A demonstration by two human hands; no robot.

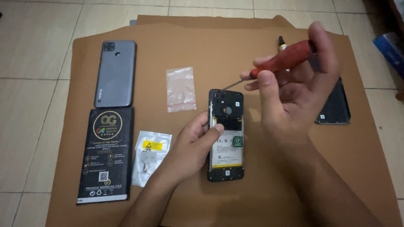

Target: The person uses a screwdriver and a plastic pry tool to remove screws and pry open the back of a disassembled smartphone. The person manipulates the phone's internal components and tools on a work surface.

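Here, a tall black box (106,155) lies beside a white pouch (150,157).

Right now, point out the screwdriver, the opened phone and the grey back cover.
screwdriver (283,60), head view, on its red handle.
opened phone (227,147), head view, on its battery.
grey back cover (115,75), head view, on the middle of its flat panel.

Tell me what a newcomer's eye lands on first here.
At the centre of the brown cardboard sheet lies an opened phone with its battery exposed, steadied by the left hand. Above it, the right hand holds a red-handled screwdriver, tip angled down toward the phone's top. At far left lie the grey back cover and, below it, a black box.
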